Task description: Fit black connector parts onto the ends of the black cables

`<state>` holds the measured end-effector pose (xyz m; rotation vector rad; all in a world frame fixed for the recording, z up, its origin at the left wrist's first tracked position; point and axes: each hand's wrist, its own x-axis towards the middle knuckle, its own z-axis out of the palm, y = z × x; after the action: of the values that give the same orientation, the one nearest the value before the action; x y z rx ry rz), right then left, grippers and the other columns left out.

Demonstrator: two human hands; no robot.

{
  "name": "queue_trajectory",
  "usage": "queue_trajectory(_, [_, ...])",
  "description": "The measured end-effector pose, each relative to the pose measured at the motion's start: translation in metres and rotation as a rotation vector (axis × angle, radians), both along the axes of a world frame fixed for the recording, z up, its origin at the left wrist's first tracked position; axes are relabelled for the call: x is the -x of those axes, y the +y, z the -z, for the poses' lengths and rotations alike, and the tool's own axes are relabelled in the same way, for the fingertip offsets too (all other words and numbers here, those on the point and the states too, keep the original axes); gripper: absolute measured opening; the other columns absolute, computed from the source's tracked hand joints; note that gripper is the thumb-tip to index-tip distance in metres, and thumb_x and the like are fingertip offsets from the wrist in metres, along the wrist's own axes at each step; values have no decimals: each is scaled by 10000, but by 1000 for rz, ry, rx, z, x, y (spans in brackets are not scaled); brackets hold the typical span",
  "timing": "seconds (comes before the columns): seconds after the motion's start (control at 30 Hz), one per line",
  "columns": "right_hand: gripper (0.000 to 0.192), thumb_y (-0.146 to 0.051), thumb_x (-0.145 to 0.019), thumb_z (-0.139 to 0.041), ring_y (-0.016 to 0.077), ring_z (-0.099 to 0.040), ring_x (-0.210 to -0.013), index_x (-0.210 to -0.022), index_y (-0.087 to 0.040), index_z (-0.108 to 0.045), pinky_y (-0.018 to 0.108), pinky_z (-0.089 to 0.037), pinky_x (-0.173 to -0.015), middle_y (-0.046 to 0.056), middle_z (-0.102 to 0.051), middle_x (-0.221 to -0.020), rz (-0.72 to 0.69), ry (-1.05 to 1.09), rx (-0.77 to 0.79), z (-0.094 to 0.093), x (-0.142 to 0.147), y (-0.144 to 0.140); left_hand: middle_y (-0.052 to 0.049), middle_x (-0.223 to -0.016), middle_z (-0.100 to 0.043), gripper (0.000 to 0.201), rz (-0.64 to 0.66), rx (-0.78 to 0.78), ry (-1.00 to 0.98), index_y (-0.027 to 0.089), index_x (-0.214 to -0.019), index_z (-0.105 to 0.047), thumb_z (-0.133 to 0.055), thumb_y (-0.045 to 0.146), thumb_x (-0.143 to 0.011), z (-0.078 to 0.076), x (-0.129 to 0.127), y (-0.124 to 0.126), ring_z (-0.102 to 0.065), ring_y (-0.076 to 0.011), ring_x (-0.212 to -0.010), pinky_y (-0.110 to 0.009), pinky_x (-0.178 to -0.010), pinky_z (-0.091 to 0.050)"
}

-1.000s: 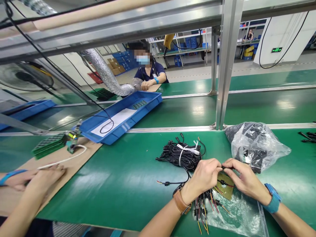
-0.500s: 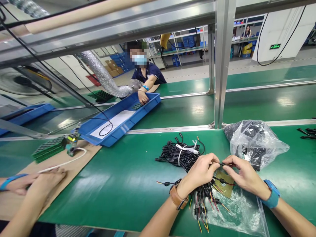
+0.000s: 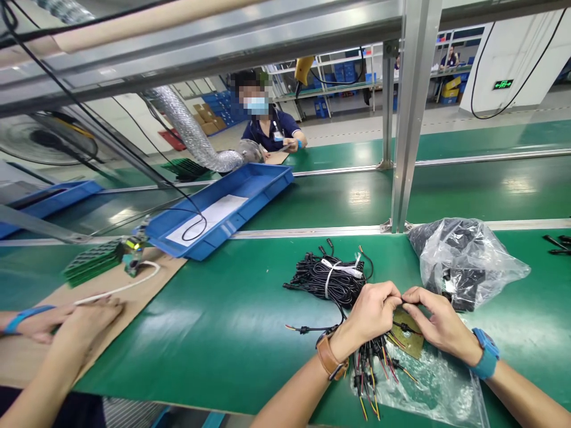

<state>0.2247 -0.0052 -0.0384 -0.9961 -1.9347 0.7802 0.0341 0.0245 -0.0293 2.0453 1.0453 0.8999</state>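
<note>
Since the earlier frame, both hands have drawn closer together. Left hand (image 3: 372, 312) and right hand (image 3: 439, 324) each pinch an end of a small black connector lead (image 3: 404, 299), held just above the green circuit board (image 3: 408, 339) on the belt. It looks like a mating step; the next move seems to call for lining the ends up squarely. One tied cable bundle (image 3: 332, 279) lies beyond the hands, one filled plastic bag (image 3: 464, 258) to the right, one blue tray (image 3: 223, 211) further back.
</note>
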Motion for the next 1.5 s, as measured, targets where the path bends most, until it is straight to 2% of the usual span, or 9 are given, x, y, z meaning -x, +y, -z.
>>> queue_trajectory(0.13, [126, -215, -1032, -490, 192, -666, -805, -976, -224, -603, 308, -538, -752, 61, -700, -904, -16, 15, -29, -2, 1, 0, 17, -613, -602, 167, -1, 41, -29, 167, -710, -620, -559, 110, -855, 0, 0, 1, -502, -107, -542, -219, -554, -375])
queue_trajectory(0.3, [94, -219, -1024, -504, 193, -658, -810, -1002, -221, -596, 309, -530, -749, 63, -693, -914, 2, -19, -14, -6, -4, 3, -1, -722, -666, 102, 77, 117, -4, 161, -824, -646, -575, 156, -896, -13, 4, 5, -575, -119, -624, -214, -592, -417])
queue_trajectory(0.37, [79, -213, -1014, -509, 192, -652, -806, -998, -219, -586, 306, -526, -740, 62, -687, -911, 7, -41, -25, -7, -6, 4, 6, -710, -653, 109, 90, 121, 22, 161, -807, -635, -571, 149, -894, -16, 6, 6, -560, -114, -613, -213, -585, -406])
queue_trajectory(0.5, [71, -200, -1009, -506, 185, -643, -781, -994, -216, -574, 299, -516, -716, 54, -677, -893, -18, -41, -37, -7, -6, 2, 26, -620, -584, 163, 69, 118, 22, 158, -721, -601, -554, 118, -872, -11, 6, 5, -493, -98, -547, -212, -547, -358])
queue_trajectory(0.7, [124, -223, -1035, -484, 179, -625, -764, -965, -207, -586, 301, -503, -718, 57, -675, -888, -62, -55, -27, -1, -2, 1, 32, -603, -555, 174, 74, 109, 20, 160, -691, -576, -542, 94, -848, -4, 2, 3, -460, -91, -532, -212, -543, -327])
queue_trajectory(0.87, [101, -236, -1015, -535, 169, -637, -747, -975, -205, -622, 283, -501, -705, 40, -694, -869, -47, -40, 14, 2, -5, 3, 13, -670, -615, 151, 104, 156, 71, 163, -756, -597, -537, 117, -886, -14, 4, 4, -541, -113, -598, -217, -597, -376])
queue_trajectory(1.03, [62, -235, -974, -587, 172, -669, -760, -990, -204, -639, 270, -517, -706, 36, -716, -876, 11, -39, 41, -2, -10, 6, -11, -789, -666, 102, 143, 133, 132, 167, -866, -614, -532, 120, -905, -23, 10, 6, -598, -141, -710, -228, -667, -412])
queue_trajectory(1.3, [68, -218, -981, -573, 155, -629, -725, -927, -200, -611, 262, -501, -689, 29, -689, -840, -26, -11, 12, -1, -4, 5, 28, -646, -572, 170, 80, 90, 106, 168, -735, -565, -534, 32, -831, -11, 6, 4, -502, -108, -566, -226, -577, -337])
queue_trajectory(1.5, [80, -242, -993, -565, 162, -653, -743, -964, -198, -625, 271, -522, -703, 42, -710, -863, -38, -28, 26, -2, -4, 5, 25, -651, -569, 162, 88, 75, 100, 169, -738, -568, -536, 48, -842, -13, 4, 3, -504, -111, -577, -231, -584, -336])
